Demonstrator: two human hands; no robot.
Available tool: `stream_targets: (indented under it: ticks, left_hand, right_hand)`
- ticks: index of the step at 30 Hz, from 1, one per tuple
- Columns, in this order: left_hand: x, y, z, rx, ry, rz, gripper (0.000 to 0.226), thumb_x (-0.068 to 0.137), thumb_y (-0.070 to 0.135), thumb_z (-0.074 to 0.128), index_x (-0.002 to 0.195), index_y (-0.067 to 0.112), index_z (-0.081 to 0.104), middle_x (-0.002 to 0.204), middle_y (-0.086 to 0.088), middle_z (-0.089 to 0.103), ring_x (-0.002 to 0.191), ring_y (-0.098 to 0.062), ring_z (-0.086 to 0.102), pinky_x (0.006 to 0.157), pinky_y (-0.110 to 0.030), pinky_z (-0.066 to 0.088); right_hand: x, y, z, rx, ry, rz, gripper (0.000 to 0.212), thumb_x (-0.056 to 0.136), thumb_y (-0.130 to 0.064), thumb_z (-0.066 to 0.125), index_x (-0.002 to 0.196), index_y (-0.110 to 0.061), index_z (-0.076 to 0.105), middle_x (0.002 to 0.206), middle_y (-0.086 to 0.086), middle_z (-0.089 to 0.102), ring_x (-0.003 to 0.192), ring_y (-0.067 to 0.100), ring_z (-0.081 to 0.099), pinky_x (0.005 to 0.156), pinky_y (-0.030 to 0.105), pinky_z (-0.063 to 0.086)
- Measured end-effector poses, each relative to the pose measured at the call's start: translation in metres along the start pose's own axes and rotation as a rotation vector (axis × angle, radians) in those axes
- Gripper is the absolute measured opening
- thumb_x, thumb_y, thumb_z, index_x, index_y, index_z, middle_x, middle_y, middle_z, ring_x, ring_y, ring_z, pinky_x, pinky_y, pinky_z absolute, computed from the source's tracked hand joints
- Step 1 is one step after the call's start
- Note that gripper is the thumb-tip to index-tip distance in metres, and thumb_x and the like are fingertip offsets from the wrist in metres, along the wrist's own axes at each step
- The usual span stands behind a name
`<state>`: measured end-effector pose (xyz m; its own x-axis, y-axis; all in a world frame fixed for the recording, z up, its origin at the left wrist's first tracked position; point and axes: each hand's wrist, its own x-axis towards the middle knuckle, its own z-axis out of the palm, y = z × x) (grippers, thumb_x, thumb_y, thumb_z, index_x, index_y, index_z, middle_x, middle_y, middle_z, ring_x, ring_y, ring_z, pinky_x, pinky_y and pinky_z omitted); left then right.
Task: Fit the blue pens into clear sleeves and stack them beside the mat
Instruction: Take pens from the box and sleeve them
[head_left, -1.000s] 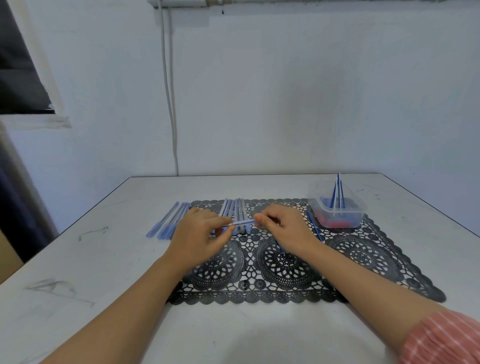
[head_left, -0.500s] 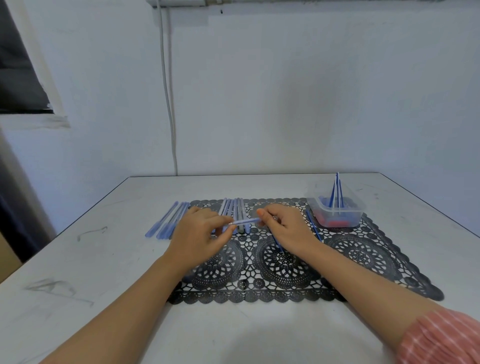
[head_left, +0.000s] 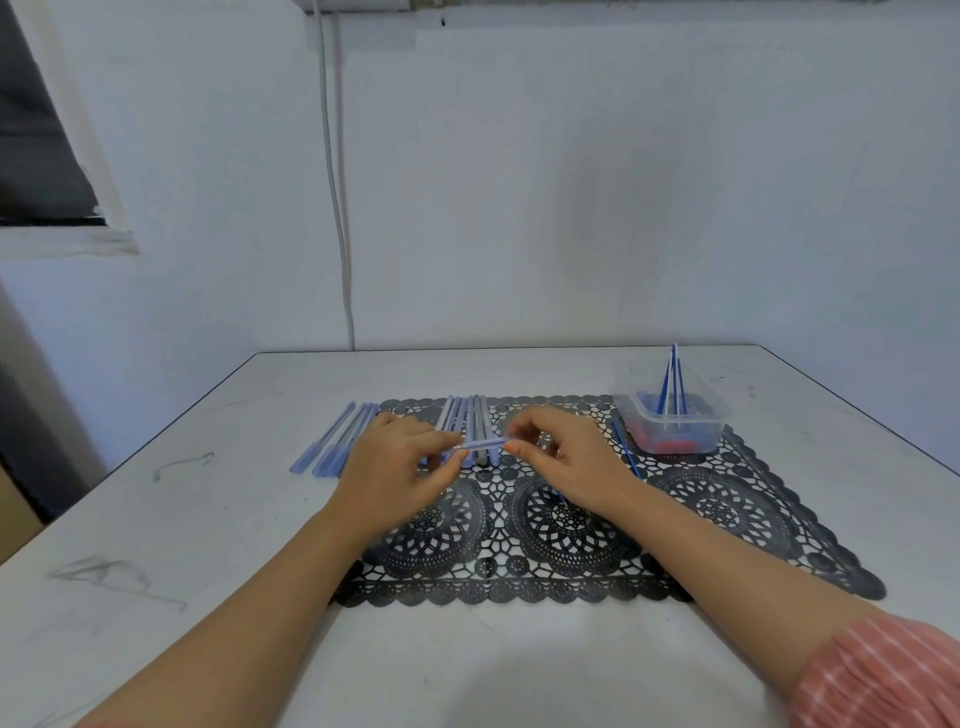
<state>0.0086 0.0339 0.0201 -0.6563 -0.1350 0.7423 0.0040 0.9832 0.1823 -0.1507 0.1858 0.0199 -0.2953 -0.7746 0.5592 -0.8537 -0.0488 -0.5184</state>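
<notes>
Over the black mat's (head_left: 727, 499) far half, we are gripping one blue pen (head_left: 483, 444).
Our left hand (head_left: 395, 467) is pinching its left end and our right hand (head_left: 566, 462) its right end. Sleeved pens (head_left: 335, 441) are lying off the mat's left edge.

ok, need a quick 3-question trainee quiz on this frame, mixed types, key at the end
1. True or false: the left hand and right hand pinch the same pen.
2. The clear tub sits: A) at the far right corner of the mat; B) left of the mat; C) between the hands.
3. Fill in: the row of pens off the mat lies to its ____.
Key: 1 true; 2 A; 3 left.
</notes>
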Motion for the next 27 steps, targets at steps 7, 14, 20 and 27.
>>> stream_targets:
  ticks: [7,14,20,27]
  left_hand:
    - [0.0000,0.0009,0.0008,-0.003,0.003,-0.002,0.032,0.085,0.042,0.052,0.091,0.021,0.075,0.063,0.020,0.057,0.059,0.011,0.041,0.067,-0.025,0.035]
    - [-0.0001,-0.0006,0.0013,0.031,-0.018,0.036,0.032,0.086,0.043,0.051,0.092,0.021,0.075,0.064,0.015,0.061,0.058,-0.001,0.047,0.066,-0.027,0.040]
    - [0.0022,-0.0002,0.0013,0.123,-0.027,0.142,0.029,0.086,0.039,0.054,0.089,0.019,0.076,0.066,0.009,0.065,0.059,-0.011,0.055,0.064,-0.028,0.043]
    - [0.0018,-0.0030,0.0019,0.175,-0.027,0.195,0.029,0.087,0.040,0.055,0.092,0.020,0.075,0.071,0.008,0.066,0.065,-0.011,0.055,0.065,-0.027,0.041]
  right_hand:
    - [0.0001,0.0002,-0.0009,-0.021,-0.011,-0.017,0.022,0.090,-0.040,0.053,0.101,-0.023,0.062,0.079,-0.014,0.058,0.070,-0.001,0.053,0.059,0.009,0.034]
    - [0.0008,-0.0026,-0.0025,-0.117,-0.007,-0.046,0.024,0.090,-0.031,0.048,0.092,-0.015,0.066,0.078,-0.012,0.055,0.071,0.007,0.049,0.061,0.020,0.036]
    - [0.0009,-0.0058,-0.0024,-0.145,-0.083,-0.011,0.024,0.094,-0.019,0.044,0.079,-0.010,0.060,0.069,-0.005,0.053,0.064,0.015,0.047,0.060,0.029,0.040]
    - [0.0014,-0.0083,-0.0031,-0.121,-0.137,0.105,0.028,0.095,-0.014,0.044,0.068,-0.021,0.050,0.060,-0.009,0.050,0.059,0.014,0.048,0.060,0.030,0.042]
